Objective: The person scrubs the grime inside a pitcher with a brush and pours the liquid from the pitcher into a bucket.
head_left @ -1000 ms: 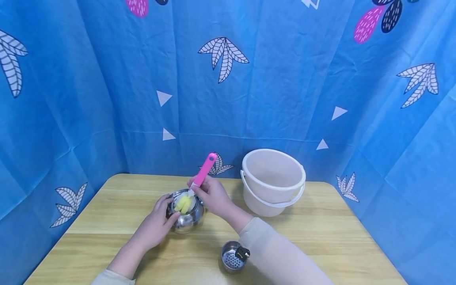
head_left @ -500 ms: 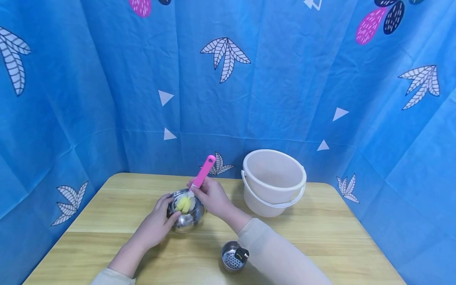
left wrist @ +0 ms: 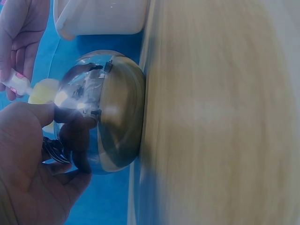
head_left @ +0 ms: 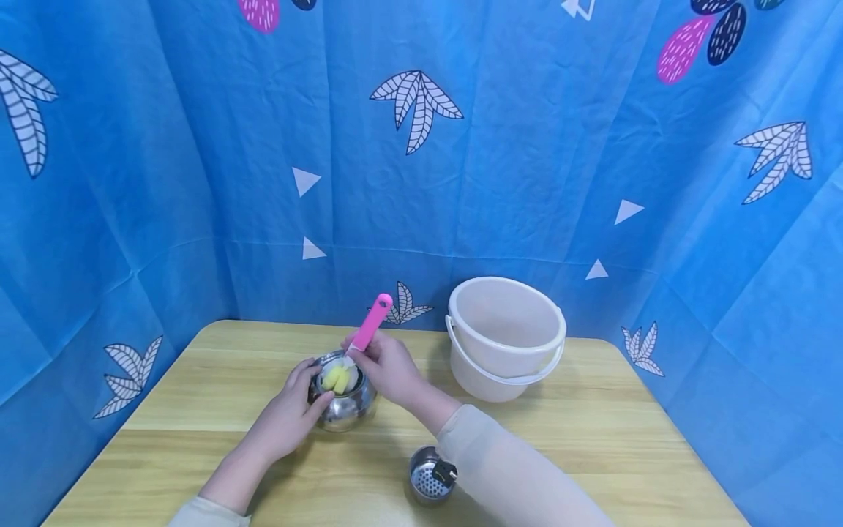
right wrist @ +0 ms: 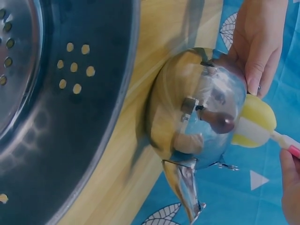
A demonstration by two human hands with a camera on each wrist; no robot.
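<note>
A shiny steel teapot [head_left: 344,416] stands on the table, its spout [right wrist: 183,185] showing in the right wrist view. Around its rim my left hand [head_left: 287,419] grips, thumb on the near side and fingers on the far side. My right hand [head_left: 393,371] pinches a sponge bottle brush by its pink handle [head_left: 373,322], which slants up to the right. The yellow-and-white sponge head [head_left: 338,378] sits in the teapot's mouth, its lower part hidden inside. In the right wrist view the sponge [right wrist: 255,123] bulges out of the opening.
A steel strainer [head_left: 426,479] with a perforated bottom stands nearer me, close beside my right sleeve [head_left: 507,468]. Behind it, at the back right, is a white bucket [head_left: 484,369] with its handle hanging down. A patterned blue curtain [head_left: 527,146] encloses the table [head_left: 632,439].
My right hand and the brush have shifted slightly down and left, and the pink handle's end is lower. My left hand and the teapot stay nearly in place.
</note>
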